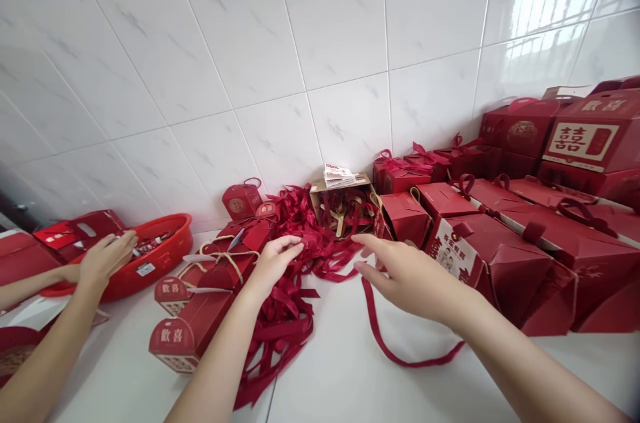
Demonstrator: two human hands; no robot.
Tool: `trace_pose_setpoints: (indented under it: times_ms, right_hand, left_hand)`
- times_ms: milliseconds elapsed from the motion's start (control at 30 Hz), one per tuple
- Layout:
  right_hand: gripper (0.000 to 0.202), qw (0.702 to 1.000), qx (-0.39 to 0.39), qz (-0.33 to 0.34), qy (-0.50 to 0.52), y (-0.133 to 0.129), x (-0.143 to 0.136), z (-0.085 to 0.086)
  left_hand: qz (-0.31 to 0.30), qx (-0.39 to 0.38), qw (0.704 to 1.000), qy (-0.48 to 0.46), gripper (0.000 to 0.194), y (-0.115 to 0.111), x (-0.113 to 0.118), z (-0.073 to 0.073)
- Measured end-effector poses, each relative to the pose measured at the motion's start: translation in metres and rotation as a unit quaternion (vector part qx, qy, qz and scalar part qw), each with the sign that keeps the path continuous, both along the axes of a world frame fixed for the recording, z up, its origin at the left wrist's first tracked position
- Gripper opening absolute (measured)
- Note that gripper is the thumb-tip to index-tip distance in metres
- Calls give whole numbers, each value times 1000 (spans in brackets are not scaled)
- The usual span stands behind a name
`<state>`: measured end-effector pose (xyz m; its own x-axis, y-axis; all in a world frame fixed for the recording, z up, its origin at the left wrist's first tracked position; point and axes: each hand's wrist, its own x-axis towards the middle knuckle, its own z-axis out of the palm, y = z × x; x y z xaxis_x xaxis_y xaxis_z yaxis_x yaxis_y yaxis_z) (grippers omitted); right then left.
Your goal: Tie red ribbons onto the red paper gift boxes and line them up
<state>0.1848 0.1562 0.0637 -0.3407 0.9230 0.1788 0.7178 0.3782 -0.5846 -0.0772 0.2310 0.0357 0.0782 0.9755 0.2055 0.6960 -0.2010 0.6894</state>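
My left hand (274, 264) hovers at the near left of a tangled pile of dark red ribbons (290, 313). Its thumb and index finger are closed together; what they pinch, if anything, cannot be made out. To the right is my right hand (407, 276), thumb and index finger apart over the pile's right end. Beneath that hand a narrow red strap (383, 343) loops across the white table (330, 370). Behind both hands an open cardboard box (320, 200) holds red straps with pale tabs, and a stack of printed cards (339, 175) rests on top.
Red gift boxes (520, 243) crowd the right side, some stacked against the tiled wall (345, 36). Smaller red boxes (175, 340) with twine handles stand left. Another person's hand (107, 256) reaches over a red plastic basin (170, 250) with small wrapped items.
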Motion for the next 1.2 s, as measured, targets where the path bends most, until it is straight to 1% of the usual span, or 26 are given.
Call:
trace_pose_setpoints:
  times_ms: [67, 133, 233, 300, 333, 400, 467, 533, 600, 667, 700, 767, 833, 933, 1033, 1100, 1200]
  right_hand:
    - [40, 998, -3, -16, 68, 4, -2, -1]
    - [34, 991, 11, -9, 130, 9, -4, -5]
    - [34, 981, 43, 10, 190, 15, -8, -15]
    - [41, 974, 31, 25, 225, 18, -11, -21]
    - [45, 968, 9, 38, 248, 18, -13, -23]
    - [51, 948, -65, 75, 304, 17, -17, -23]
    - [59, 915, -154, 106, 357, 15, -20, -20]
    - [67, 888, -225, 133, 379, 12, -21, -15]
    - [70, 875, -256, 166, 376, 10, -22, -12]
    - [68, 869, -263, 188, 373, 10, -21, -10]
    - [65, 868, -264, 185, 379, 10, -20, -10]
    - [57, 861, -266, 157, 404, 12, -18, -10]
    - [50, 850, -259, 130, 440, 14, -15, -10]
    - [41, 817, -244, 126, 507, 15, -10, -8]
    - [38, 785, -232, 115, 562, 15, -6, -3]
    - [38, 784, -220, 92, 573, 14, -5, -1]
    - [38, 798, -183, 71, 570, 13, -3, 1]
  left_hand:
    - [-31, -4, 998, -46, 34, -10, 8, 16]
    - [-53, -5, 996, -75, 29, -21, 17, 26]
    - [-79, -14, 990, -113, 19, -38, 30, 33]
    - [-109, -45, 982, -146, 18, -47, 35, 36]
    - [-128, -66, 976, -163, 18, -51, 37, 38]
    - [-158, -101, 963, -195, 18, -58, 40, 40]
    - [-183, -129, 944, -241, 17, -63, 43, 42]
    - [-211, -159, 923, -280, 15, -67, 46, 42]
    - [-240, -192, 905, -294, 13, -70, 48, 42]
    - [-263, -216, 896, -284, 17, -72, 49, 42]
    - [-272, -224, 893, -281, 19, -72, 49, 41]
    - [-281, -235, 886, -285, 21, -73, 49, 42]
    - [-281, -243, 882, -290, 21, -72, 46, 44]
    - [-285, -245, 886, -271, 21, -72, 42, 48]
    - [-300, -221, 899, -230, 16, -74, 37, 53]
    - [-302, -194, 909, -214, 13, -77, 36, 56]
    - [-276, -165, 924, -206, 12, -80, 35, 57]
